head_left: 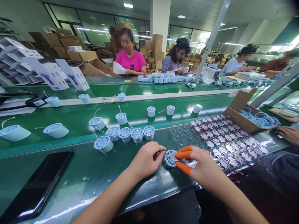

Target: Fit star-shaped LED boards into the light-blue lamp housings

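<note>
A light-blue round plastic housing [170,162] with a spoked top stands at the bench's front edge between my hands. My right hand [198,160], with orange finger cots on several fingers, pinches a small pale round disc [174,156] over the right side of the housing's top. At the housing's left rim, the thumb and fingertips of my left hand [149,158] are pressed together; what they hold is too small to make out. Just beyond my left hand, several similar housings [125,134] stand grouped, some with pale wires sticking out.
A black phone [38,183] lies at left. Many white circuit boards with red wires [230,140] cover the right side, near a cardboard box [241,116] of blue rings. More housings stand on the green conveyor belt [137,104]. Co-workers sit opposite; another person's hand [288,134] shows at right.
</note>
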### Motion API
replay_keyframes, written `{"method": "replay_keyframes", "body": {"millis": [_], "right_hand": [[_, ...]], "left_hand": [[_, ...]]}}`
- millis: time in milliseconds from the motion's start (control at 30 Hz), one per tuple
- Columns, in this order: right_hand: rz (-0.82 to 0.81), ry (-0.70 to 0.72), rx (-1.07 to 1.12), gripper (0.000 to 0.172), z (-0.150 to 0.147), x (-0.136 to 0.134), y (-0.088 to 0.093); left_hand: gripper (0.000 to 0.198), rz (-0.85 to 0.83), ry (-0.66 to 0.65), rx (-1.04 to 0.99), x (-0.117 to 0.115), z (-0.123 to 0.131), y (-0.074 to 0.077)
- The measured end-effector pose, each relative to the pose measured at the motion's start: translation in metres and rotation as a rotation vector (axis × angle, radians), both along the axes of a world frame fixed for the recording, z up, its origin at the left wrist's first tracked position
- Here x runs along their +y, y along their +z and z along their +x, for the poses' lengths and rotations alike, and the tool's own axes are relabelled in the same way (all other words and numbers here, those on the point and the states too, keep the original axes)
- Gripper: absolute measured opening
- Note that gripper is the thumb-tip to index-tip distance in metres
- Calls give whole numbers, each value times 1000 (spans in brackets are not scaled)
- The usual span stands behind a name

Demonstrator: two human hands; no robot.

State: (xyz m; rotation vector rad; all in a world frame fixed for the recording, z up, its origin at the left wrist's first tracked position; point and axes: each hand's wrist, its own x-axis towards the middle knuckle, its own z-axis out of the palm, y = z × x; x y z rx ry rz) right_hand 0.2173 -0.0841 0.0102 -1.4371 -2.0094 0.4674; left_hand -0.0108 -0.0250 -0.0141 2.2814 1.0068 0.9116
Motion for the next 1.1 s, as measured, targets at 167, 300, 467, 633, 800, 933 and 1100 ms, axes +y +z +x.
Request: {"method": "replay_keyframes", "body": {"millis": [167, 300, 467, 633, 800, 933, 1100], "right_hand": [[10, -71, -58, 18, -15, 2, -9], [47, -101, -24, 12, -23, 4, -13], [79, -107, -68, 5, -25, 2, -23], [109, -70, 11, 8, -20, 0, -25], [-72, -148, 395, 65, -20, -1, -14], [-208, 12, 685, 80, -33, -7, -3], [-84, -68, 786, 81, -44, -5, -2]], "left_hand": [[29, -236, -55, 108, 0, 12, -11], [29, -294, -141, 110, -1, 16, -18], [30, -222, -104, 126, -15, 16, -19], [33, -320, -65, 140, -24, 22, -19], [56, -183, -42, -48, -18, 22, -23], [57, -10, -102, -282, -16, 14, -19], [65, 275, 88, -391, -17, 7, -12]]}}
